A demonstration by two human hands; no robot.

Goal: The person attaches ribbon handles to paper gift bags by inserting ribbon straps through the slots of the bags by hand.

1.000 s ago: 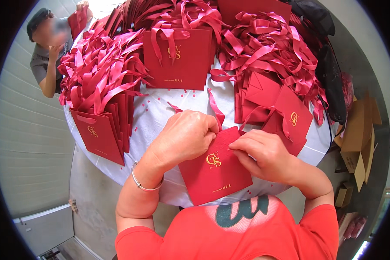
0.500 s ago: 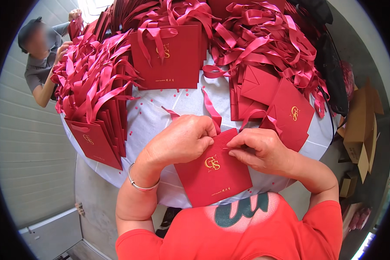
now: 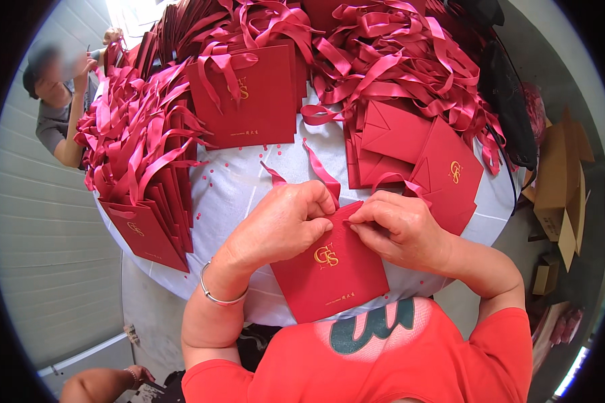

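In front of my chest, tilted, is a red paper gift bag [image 3: 339, 275] with a gold emblem; its lower edge is close to my red shirt. My left hand [image 3: 292, 218], a silver bangle on its wrist, is closed at the bag's top left edge, thumb and fingers pinching it. A pink ribbon [image 3: 321, 168] rises behind these fingers. At the top right edge my right hand [image 3: 400, 232] is closed, its fingertips pinching what looks like a small end of ribbon against the bag's front. The fingers partly hide it.
Red bags with pink ribbons stand in rows at left [image 3: 144, 235], middle [image 3: 245, 101] and right [image 3: 450, 174] on the white-covered table [image 3: 242, 178], among small red dots. A co-worker [image 3: 54, 114] stands far left; another person's arm [image 3: 101, 386] shows lower left. Cardboard boxes [image 3: 561, 181] stand right.
My right fingertips have shifted slightly left along the bag's top edge. The far co-worker's hand has risen toward the head. Another person's arm has come in at lower left.
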